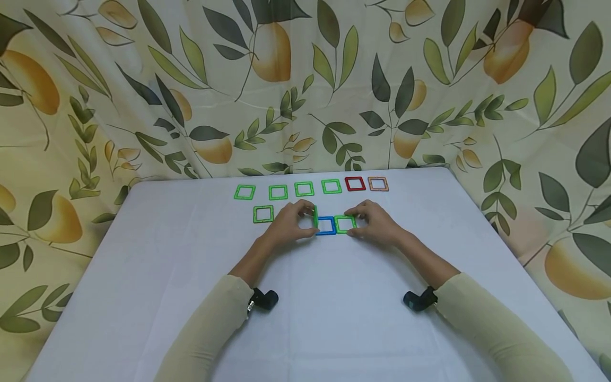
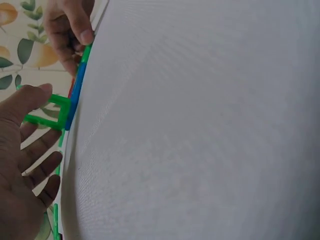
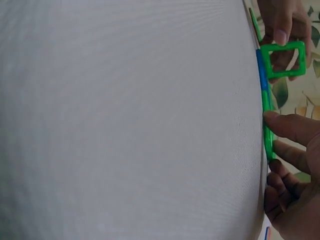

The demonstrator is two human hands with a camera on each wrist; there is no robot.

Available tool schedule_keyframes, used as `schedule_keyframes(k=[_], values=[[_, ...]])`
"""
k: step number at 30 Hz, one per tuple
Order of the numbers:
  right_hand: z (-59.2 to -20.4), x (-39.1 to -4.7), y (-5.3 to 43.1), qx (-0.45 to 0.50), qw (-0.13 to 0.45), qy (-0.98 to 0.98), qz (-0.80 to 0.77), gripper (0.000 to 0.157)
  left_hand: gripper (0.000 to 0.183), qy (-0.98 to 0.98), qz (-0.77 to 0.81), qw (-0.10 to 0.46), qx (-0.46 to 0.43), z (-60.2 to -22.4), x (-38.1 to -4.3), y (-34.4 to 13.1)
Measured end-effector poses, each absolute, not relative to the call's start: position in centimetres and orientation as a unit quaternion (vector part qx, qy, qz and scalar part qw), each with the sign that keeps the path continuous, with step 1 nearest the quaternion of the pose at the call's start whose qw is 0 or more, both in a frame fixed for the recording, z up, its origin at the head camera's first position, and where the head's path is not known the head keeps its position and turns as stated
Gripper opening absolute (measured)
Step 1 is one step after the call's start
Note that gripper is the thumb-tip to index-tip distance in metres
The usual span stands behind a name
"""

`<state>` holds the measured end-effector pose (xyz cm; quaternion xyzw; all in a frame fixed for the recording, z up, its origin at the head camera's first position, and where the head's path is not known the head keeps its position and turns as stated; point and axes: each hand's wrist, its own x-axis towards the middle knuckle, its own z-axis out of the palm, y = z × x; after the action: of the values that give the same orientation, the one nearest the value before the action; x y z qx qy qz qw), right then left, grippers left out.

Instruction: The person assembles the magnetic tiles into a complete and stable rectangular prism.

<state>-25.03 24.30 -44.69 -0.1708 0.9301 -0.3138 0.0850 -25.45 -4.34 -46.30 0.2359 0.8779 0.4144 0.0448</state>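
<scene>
A blue square magnetic tile (image 1: 326, 233) lies flat on the white table, edge to edge with a flat green tile (image 1: 345, 232) on its right. At the blue tile's left edge another green tile (image 2: 63, 116) stands upright. My left hand (image 1: 288, 222) pinches this upright tile between thumb and fingers. With thumb and fingertips my right hand (image 1: 377, 224) grips the flat green tile by its right side. All these tiles are open frames with hollow middles.
Behind the hands, a row of several green tiles (image 1: 304, 195), a red tile (image 1: 355, 190) and an orange tile (image 1: 378, 190) lies along the far part of the table (image 1: 305, 318). One more green tile (image 1: 263, 221) lies left of my left hand. A leaf-and-fruit patterned cloth (image 1: 334, 122) hangs behind.
</scene>
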Motion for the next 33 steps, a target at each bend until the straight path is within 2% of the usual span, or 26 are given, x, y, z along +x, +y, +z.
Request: schedule_keyframes(k=[16,33], values=[[-44.8,-25.1,24.0,-0.162,0.090,0.931,-0.316,0.052,0.069,0.892,0.385,0.031,0.233,-47.3,-25.3,-4.1],[-45.0,-25.2,24.0,-0.173,0.080,0.932,-0.307,0.053,0.069,0.891,0.398,0.021,0.219,-47.7,-25.3,-4.0]])
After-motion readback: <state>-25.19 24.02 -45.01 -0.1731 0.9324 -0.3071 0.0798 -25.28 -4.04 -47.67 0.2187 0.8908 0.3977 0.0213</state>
